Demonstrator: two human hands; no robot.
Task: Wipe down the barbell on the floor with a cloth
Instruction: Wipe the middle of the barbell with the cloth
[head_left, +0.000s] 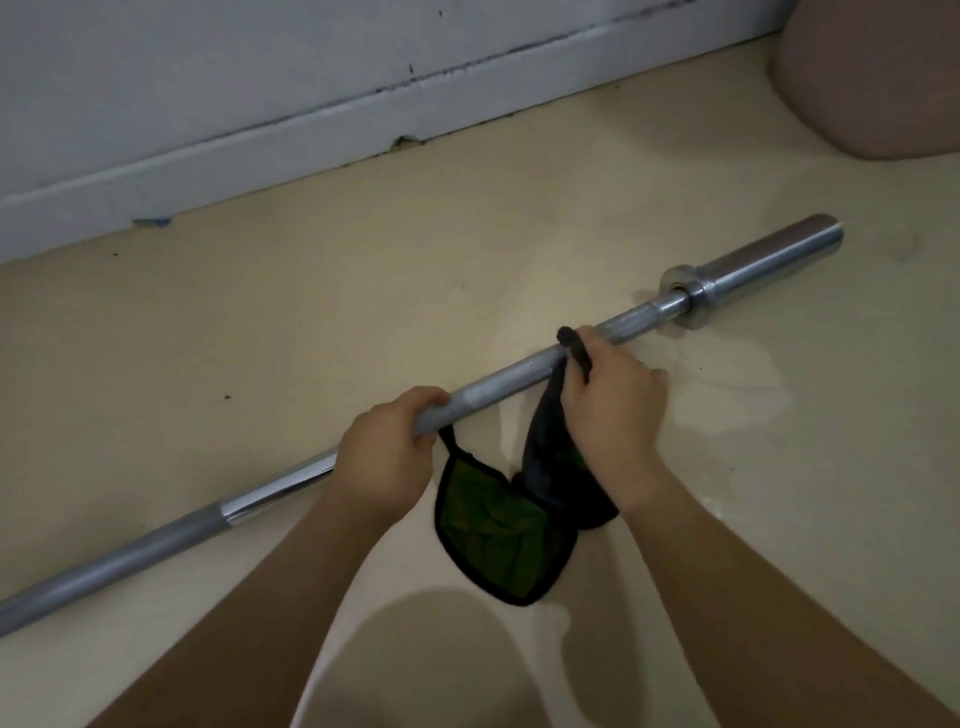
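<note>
Right, the barbell (519, 374) lies diagonally on the floor (363, 291), running from lower left up to the sleeve (769, 257) at upper right, w/ a grey wall (208, 78) behind it & a pinkish rounded thing (878, 78) in the top right corner. Left hand (387, 447) is closed round the shaft, just left of the cloth. Right hand (613, 405) is closed on the cloth (498, 525), a dark piece w/ a green face & black edging, pinching it against the shaft nr the collar (680, 291); the rest hangs slack below the bar, toward the floor, one strap-like end reaching up to the left hand. Judging from this, the step in hand is getting the cloth wrapped on the shaft before a stroke. To do it well: gather more fabric under the right palm so it covers round the bar, not just the top, bc a hanging tail wipes nothing & may drag on the floor picking up grit. Keep the left hand as the anchor so the bar doesn't roll, then pull the cloth along in long passes toward the collar, rotating the bar a bit btwn passes to reach the underside. The matte knurled sections prob snag fabric, so press firm but go slower there; smooth chrome stretch at lower left should wipe easy. Can't tell if the cloth is damp
</note>
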